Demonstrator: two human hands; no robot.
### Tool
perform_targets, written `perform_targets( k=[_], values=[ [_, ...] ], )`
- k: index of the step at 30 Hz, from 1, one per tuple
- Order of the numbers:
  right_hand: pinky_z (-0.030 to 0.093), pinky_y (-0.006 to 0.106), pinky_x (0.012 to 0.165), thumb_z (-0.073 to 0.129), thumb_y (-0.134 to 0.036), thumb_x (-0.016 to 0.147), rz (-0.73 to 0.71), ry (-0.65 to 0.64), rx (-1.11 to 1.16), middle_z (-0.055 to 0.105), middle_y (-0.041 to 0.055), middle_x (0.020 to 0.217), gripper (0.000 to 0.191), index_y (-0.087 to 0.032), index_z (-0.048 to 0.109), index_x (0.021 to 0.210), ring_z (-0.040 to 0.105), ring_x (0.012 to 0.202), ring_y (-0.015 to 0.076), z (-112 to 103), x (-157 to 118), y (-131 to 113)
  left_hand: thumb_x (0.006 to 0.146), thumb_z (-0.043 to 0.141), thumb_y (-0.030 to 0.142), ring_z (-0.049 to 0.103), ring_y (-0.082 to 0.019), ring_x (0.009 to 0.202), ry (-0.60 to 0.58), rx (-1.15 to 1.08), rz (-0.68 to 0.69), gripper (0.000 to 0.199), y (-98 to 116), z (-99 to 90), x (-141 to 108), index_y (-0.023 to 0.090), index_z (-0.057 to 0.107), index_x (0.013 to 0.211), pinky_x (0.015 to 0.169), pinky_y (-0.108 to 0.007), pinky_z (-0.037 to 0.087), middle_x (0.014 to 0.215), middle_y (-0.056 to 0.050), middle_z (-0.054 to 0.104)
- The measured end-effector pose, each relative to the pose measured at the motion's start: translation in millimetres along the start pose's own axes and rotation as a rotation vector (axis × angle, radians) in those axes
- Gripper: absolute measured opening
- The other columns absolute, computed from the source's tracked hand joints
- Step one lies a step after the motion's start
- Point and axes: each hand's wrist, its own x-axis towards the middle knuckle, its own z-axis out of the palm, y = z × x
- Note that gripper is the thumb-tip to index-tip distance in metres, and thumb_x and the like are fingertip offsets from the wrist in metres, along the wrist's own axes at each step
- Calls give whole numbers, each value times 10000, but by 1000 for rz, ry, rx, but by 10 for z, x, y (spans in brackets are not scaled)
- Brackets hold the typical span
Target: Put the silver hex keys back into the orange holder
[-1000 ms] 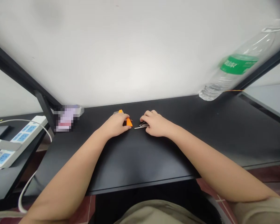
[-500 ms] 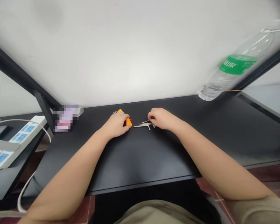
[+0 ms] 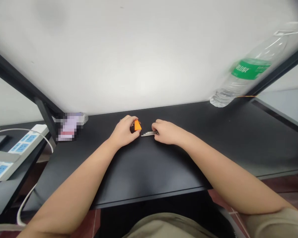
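My left hand [image 3: 124, 131] is closed around an orange hex key holder [image 3: 137, 125], thumb in front and fingers behind. Thin metal ends poke out past the fingers at its far left side; most of the holder is hidden by the hand. A short gap to the right, my right hand [image 3: 167, 131] rests low over the black table, its fingers closed around several silver hex keys [image 3: 149, 134]. The long arms of these keys point left toward the holder, and their bent ends are covered by my fingers.
A large clear bottle with a green label [image 3: 250, 68] leans by the wall at the right. On the left, a white power strip [image 3: 20, 148] with cables lies beyond the black frame leg [image 3: 46, 114]. A blurred-out pack [image 3: 71, 127] sits at the table's back left.
My right hand has come down and slightly left, closing over the loose hex keys whose bent ends showed before. The left hand has turned the orange holder a little.
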Motion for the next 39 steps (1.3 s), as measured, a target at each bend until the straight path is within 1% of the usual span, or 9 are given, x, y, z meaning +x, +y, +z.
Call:
perform_targets(
  k=[5, 8, 12, 16, 20, 24, 28, 33, 39],
  values=[
    [434, 299, 709, 637, -248, 868, -49, 138, 111, 662, 63, 1004, 108, -204, 652, 965, 607, 822, 187, -76, -6, -46, 837, 705, 254, 656, -235, 1050, -12, -69, 116, 476, 74, 2, -20, 235, 584, 1296, 983, -415, 528, 1167, -65, 665],
    [472, 299, 728, 623, -350, 919, -29, 201, 402, 698, 47, 993, 194, -210, 674, 1044, 629, 830, 180, -116, -5, -152, 848, 698, 245, 652, -233, 1067, -17, -107, 151, 451, 141, 3, -30, 230, 579, 1283, 984, -405, 526, 1179, -70, 669],
    [478, 277, 615, 577, -495, 957, 92, 192, 737, 714, 24, 879, 300, -215, 676, 998, 616, 683, 148, -82, 25, -261, 886, 672, 272, 643, -245, 1091, -34, -103, 149, 387, 237, -10, -29, 223, 584, 1260, 982, -407, 527, 1179, -82, 669],
    [474, 265, 559, 592, -363, 920, 142, 158, 825, 678, -1, 726, 176, -210, 669, 963, 602, 590, 142, -15, 75, -275, 910, 653, 280, 633, -261, 1113, -38, -34, 169, 349, 289, -10, -23, 224, 587, 1248, 998, -424, 512, 1192, -85, 677],
    [508, 264, 625, 595, -221, 827, 160, 239, 777, 725, 6, 801, 138, -214, 676, 939, 673, 696, 164, 24, 108, -291, 924, 616, 230, 620, -268, 1112, -34, 55, 240, 362, 287, 19, -22, 211, 571, 1282, 997, -435, 498, 1205, -101, 674],
    [503, 266, 659, 587, -210, 808, 166, 302, 648, 751, 12, 869, 126, -216, 681, 891, 676, 737, 167, 20, 120, -310, 930, 594, 209, 622, -269, 1104, -25, 80, 251, 348, 281, 56, -20, 206, 565, 1277, 1001, -443, 497, 1206, -103, 676],
    [482, 274, 653, 588, -211, 823, 193, 273, 492, 752, 17, 842, 109, -211, 679, 883, 639, 628, 151, -6, 159, -208, 909, 611, 199, 631, -275, 1122, -54, 61, 168, 392, 287, 75, -16, 215, 555, 1296, 982, -438, 516, 1211, -97, 671],
    [458, 283, 715, 620, -204, 815, 246, 286, 188, 741, 37, 828, 77, -213, 676, 867, 666, 759, 192, -1, 273, 94, 894, 634, 216, 644, -281, 1145, -45, 32, 67, 459, 257, 63, -14, 226, 548, 1344, 1001, -444, 518, 1238, -98, 663],
    [417, 284, 650, 646, -232, 831, 316, 146, 34, 734, 71, 861, 38, -212, 678, 835, 657, 770, 204, -16, 238, 276, 884, 671, 252, 658, -234, 1015, -4, 13, 24, 419, 171, 29, -9, 226, 581, 1293, 952, -396, 521, 1135, -71, 667]
  ],
)
